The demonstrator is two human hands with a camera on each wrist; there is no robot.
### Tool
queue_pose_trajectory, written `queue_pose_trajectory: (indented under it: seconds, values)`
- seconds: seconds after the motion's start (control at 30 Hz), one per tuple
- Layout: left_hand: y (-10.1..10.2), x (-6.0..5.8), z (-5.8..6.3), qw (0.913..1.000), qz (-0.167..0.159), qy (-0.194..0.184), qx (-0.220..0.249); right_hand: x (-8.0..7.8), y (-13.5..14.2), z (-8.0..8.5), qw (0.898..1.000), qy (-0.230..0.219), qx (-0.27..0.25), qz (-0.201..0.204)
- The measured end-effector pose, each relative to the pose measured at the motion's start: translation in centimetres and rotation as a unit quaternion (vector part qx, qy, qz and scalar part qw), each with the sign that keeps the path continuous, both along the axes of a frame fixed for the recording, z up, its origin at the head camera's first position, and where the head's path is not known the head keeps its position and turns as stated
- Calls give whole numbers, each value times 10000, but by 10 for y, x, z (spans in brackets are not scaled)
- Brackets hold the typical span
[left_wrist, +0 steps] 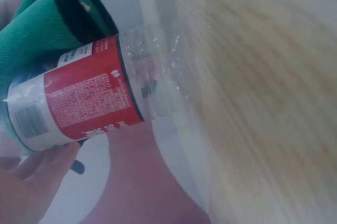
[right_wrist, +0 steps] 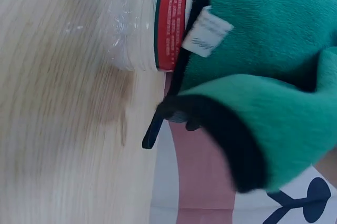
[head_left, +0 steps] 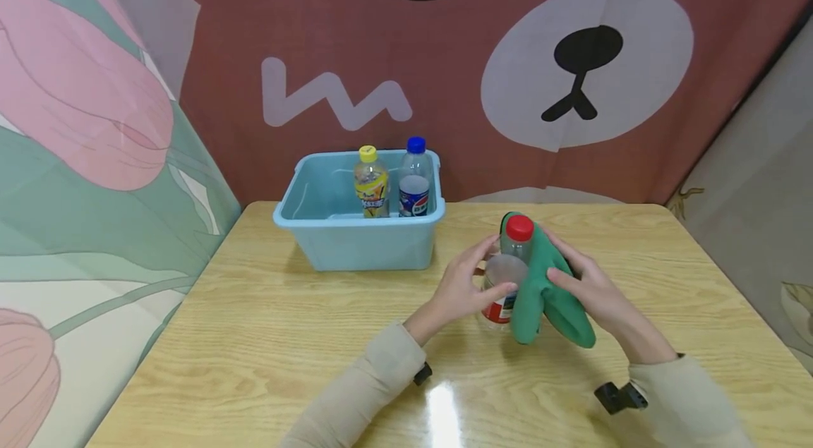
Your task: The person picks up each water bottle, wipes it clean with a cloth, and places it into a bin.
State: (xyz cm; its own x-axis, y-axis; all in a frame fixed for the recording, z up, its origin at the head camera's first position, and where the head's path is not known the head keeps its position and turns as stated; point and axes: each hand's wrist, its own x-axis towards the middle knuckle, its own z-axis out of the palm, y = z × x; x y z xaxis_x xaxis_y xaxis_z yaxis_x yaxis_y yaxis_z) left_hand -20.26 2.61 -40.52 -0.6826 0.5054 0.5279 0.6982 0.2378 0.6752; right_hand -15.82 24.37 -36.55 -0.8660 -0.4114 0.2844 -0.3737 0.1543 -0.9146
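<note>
A clear plastic bottle (head_left: 500,308) with a red cap and a red-and-white label is upright over the table. My left hand (head_left: 465,280) grips it from the left, thumb in front. In the left wrist view, fingers (left_wrist: 42,184) lie along the labelled side. My right hand (head_left: 586,287) holds a green cloth (head_left: 540,271) against the bottle's right side, thumb on the cloth's front. The cloth hangs in folds and covers part of the label. In the right wrist view, the cloth (right_wrist: 253,34) shows a dark edging, a small loop and a white tag.
A light blue plastic bin (head_left: 362,243) stands at the back left of the wooden table (head_left: 305,349). Inside it are a bottle with a yellow cap (head_left: 371,187) and a bottle with a blue cap (head_left: 416,180). A printed curtain (head_left: 457,67) hangs behind the table.
</note>
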Motion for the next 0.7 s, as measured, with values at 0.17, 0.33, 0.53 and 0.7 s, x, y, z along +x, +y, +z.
queue_pose_trajectory:
  seconds: [0.17,0.33,0.53,0.7]
  values:
    - [-6,4,5,9998,-130,-99,-98,-1,-8,3,9975,-143,603,-335]
    - [-8,5,9,9992,-178,-346,-102,-3,-17,5,9950,-385,763,-509]
    - [-8,4,12,9990,-143,-393,-138,-4,-23,7,9943,-536,680,-623]
    - [-9,5,13,9988,-110,-437,-191,-3,-25,6,9937,-555,691,-683]
